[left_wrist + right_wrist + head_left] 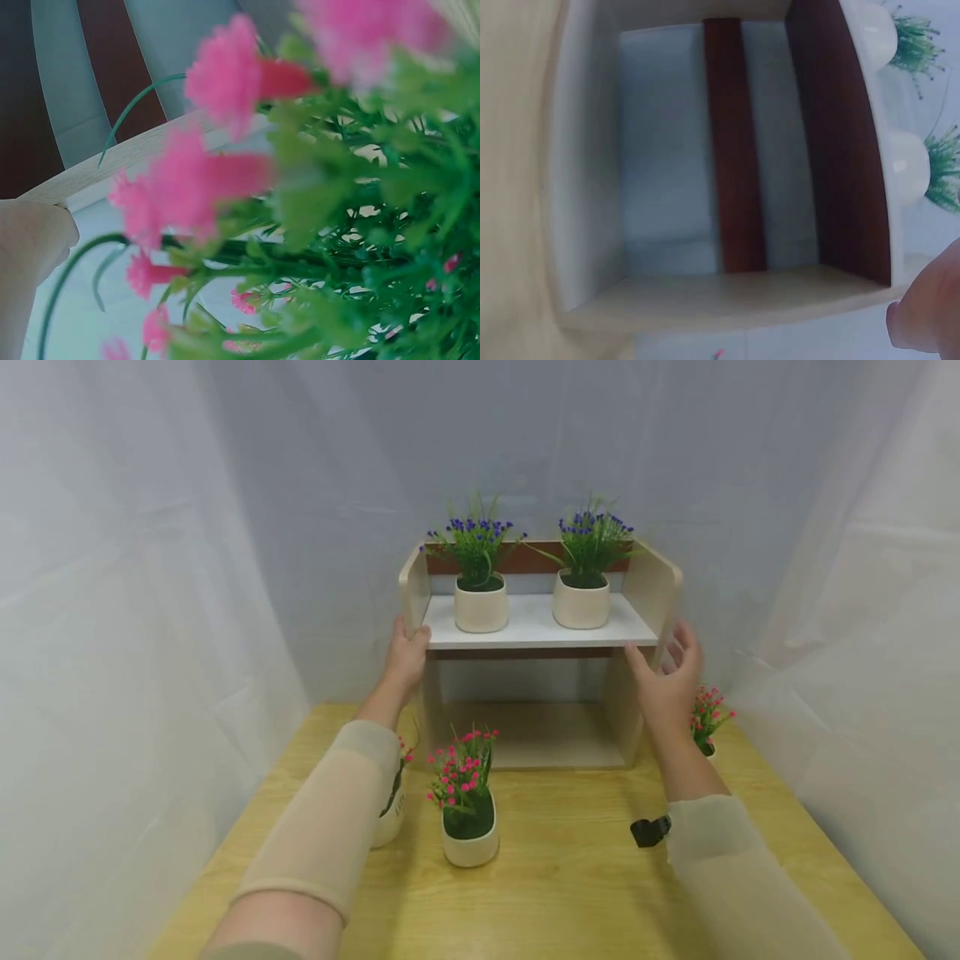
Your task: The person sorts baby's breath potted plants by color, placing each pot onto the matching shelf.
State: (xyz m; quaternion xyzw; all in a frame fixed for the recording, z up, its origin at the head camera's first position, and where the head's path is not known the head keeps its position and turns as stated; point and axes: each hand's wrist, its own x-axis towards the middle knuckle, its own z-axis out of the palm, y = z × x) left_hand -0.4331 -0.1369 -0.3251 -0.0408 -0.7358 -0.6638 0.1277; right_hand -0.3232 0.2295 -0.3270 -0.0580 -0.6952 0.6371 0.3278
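Observation:
A two-tier wooden shelf (540,639) with pale side panels stands on the table. My left hand (407,658) grips its left side panel, thumb at the front edge and fingers on the outer side. At the right panel, my right hand (671,681) has its thumb near the white board's front corner and its fingers spread loosely outside. Two white pots of purple flowers, a left one (482,606) and a right one (581,602), stand on the upper board. Pink flowers (202,180) fill much of the left wrist view. The right wrist view shows the lower compartment (667,150).
In front of the shelf stands a white pot with pink flowers (469,839). Another pink-flowered pot (386,827) is partly hidden by my left forearm. Behind my right hand are more pink flowers (708,714). White curtains (135,610) surround the wooden table (555,877).

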